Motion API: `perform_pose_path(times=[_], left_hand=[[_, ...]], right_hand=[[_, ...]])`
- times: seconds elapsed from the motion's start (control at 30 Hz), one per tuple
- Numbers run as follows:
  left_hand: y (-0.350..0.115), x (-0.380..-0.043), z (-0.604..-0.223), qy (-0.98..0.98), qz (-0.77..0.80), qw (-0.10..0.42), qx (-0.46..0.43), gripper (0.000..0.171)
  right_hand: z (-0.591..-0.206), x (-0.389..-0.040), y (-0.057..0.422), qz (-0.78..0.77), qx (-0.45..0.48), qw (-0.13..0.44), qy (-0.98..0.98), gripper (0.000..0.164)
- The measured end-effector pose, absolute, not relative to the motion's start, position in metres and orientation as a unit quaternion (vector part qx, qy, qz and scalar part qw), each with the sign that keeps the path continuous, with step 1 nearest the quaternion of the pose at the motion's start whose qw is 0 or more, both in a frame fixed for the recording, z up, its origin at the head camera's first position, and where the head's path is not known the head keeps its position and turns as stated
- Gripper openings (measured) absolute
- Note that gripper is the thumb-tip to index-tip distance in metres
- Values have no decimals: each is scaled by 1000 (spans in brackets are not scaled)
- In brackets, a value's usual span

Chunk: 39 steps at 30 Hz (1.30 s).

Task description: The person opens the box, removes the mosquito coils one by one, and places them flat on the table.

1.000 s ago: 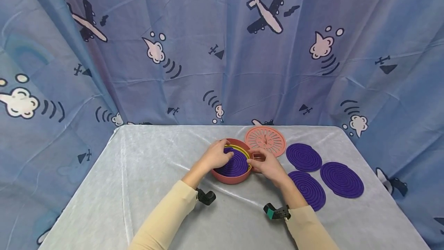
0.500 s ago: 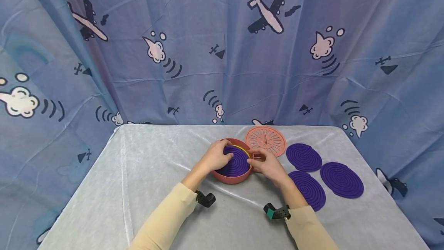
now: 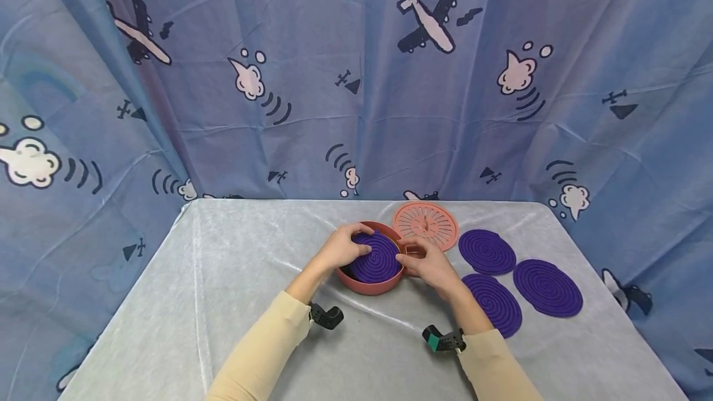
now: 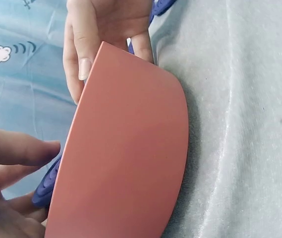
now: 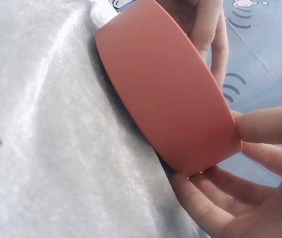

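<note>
A purple coiled coaster (image 3: 379,258) is tilted up inside a round coral bowl (image 3: 371,288) in the head view. My left hand (image 3: 342,247) pinches its left edge between thumb and fingers; the left wrist view shows the coaster (image 4: 45,186) rising above the bowl's rim. A thin yellow edge, mostly hidden under the coaster, shows at the bowl's right inside. My right hand (image 3: 426,266) holds the bowl's right side; in the right wrist view its thumb lies at the rim of the bowl (image 5: 165,94) and its fingers support the outer wall.
Beyond the bowl lies a coral slotted disc (image 3: 418,221) with a small knob. Several coasters lie to the right: an upper purple coaster (image 3: 487,252), a lower purple coaster (image 3: 496,305) and a far-right purple coaster (image 3: 548,288). A pale cloth (image 3: 267,234) covers the table, with a patterned curtain behind.
My left hand has shifted slightly left and raised the purple coaster, which now covers most of the yellow rim that showed before. The right hand stays on the bowl.
</note>
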<state>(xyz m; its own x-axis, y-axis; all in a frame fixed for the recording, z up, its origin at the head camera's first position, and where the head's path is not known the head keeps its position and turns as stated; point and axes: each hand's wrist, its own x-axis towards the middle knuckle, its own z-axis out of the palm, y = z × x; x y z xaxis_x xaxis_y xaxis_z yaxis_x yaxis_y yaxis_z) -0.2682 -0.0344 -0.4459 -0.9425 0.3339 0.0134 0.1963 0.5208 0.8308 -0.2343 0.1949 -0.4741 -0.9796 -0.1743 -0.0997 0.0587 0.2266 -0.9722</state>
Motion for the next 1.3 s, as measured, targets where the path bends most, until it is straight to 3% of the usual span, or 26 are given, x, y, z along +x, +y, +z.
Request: perform_pose_path(times=[0.43,1.3], left_hand=[[-41,-269,-440,860,484,57,152,20],[-100,-268,-395,869,475,5,137,28]], right_hand=[[-474,-236,195,-609,-33,89,787,44],[-472,-235,197,-615,-36,93,782,45]])
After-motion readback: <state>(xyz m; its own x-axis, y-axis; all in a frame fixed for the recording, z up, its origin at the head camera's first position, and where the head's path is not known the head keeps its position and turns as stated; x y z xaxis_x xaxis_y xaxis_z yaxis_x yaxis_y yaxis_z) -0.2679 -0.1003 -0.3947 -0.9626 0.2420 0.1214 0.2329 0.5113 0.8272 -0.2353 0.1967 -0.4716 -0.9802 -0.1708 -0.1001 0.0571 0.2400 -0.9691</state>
